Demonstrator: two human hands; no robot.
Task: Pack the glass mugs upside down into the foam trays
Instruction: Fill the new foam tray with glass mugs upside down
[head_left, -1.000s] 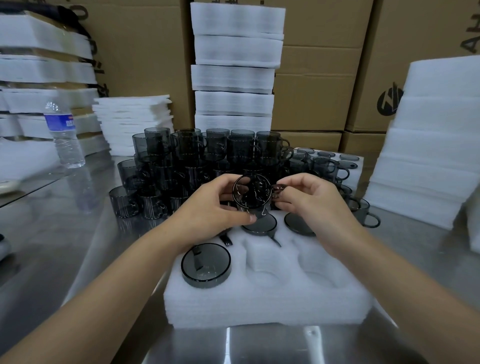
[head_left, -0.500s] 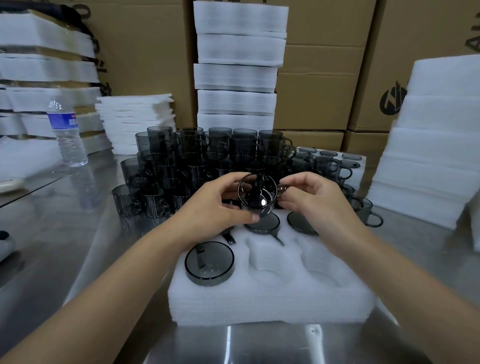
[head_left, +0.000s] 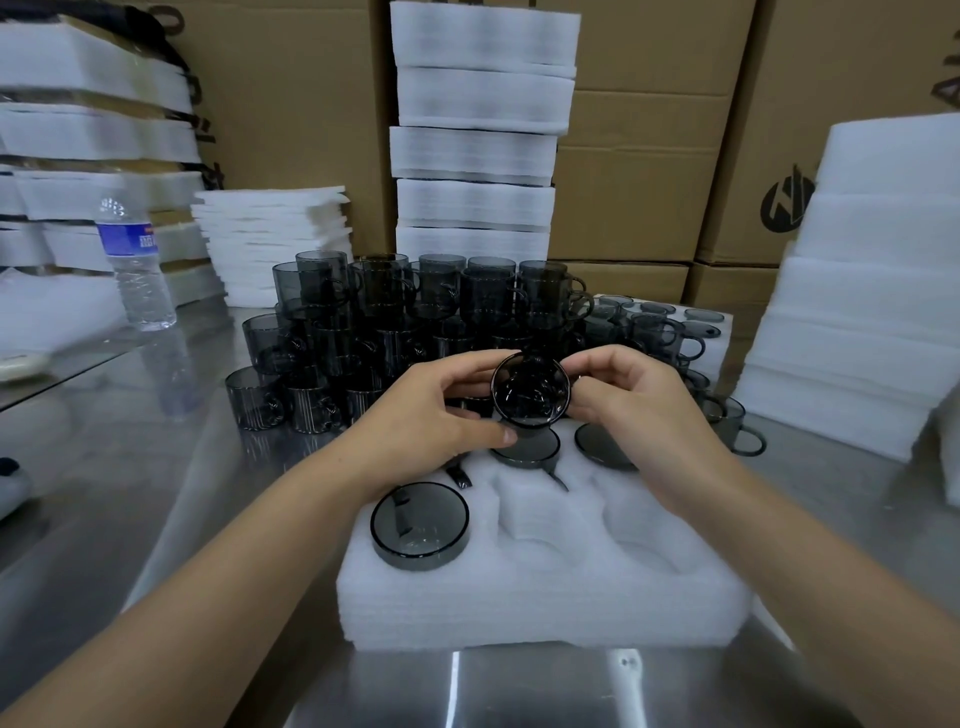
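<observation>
Head view has both hands holding 1 glass mug (head_left: 531, 389) just above the back row of the foam tray (head_left: 519, 608), its round face turned to the camera. The left hand (head_left: 431, 415) curls round the mug's wall, thumb below and fingers above. The right hand (head_left: 639, 410) pinches its right side, probably at the handle, which the fingers hide. This 2-handed hold likely serves to turn the mug over and line its handle with a pocket's slot. 3 upside-down mugs sit in pockets: front left (head_left: 420, 525), back middle (head_left: 530, 449) and back right (head_left: 605, 447). The front middle pocket (head_left: 540, 514) and front right pocket (head_left: 649, 530) lie bare, with free room beneath the wrists, while the pile of loose mugs (head_left: 415, 312) crowds the tray's far edge
</observation>
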